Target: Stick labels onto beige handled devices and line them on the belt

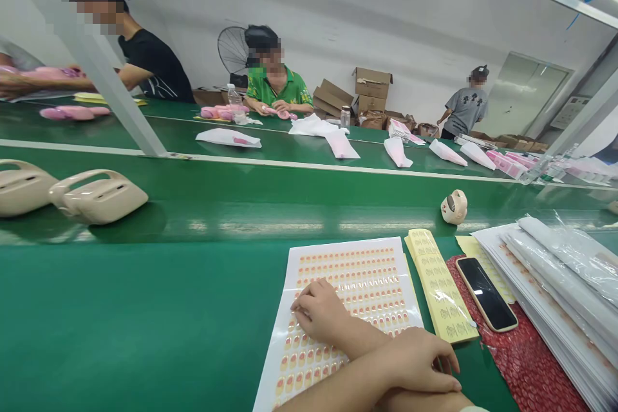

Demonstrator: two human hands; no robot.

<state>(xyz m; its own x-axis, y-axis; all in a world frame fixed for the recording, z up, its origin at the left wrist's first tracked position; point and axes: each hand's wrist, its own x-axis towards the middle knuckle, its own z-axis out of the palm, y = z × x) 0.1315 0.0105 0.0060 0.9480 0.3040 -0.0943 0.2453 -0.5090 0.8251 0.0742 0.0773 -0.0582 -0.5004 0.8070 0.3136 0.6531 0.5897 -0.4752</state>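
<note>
My forearms are crossed over a white sheet of small oval stickers [367, 283], printed in rows of orange and yellow. My right hand [319, 310] reaches to the left and rests on the sheet, fingers loosely bent, with no object seen in it. Over my right forearm lies my left hand [425, 360], pointing right; its thumb and fingers are apart and hold nothing visible. A stack of yellow label sheets [441, 290] sits just beyond my left hand, beside the sticker sheet.
A phone [486, 294] lies on red bubble wrap [535, 360], left of stacked plastic-wrapped sheets [570, 290]. Beige handled casings [103, 196] and a small beige device [454, 207] stand on the green conveyor belt [290, 203]. Across it, co-workers handle pink items near white pouches [229, 137].
</note>
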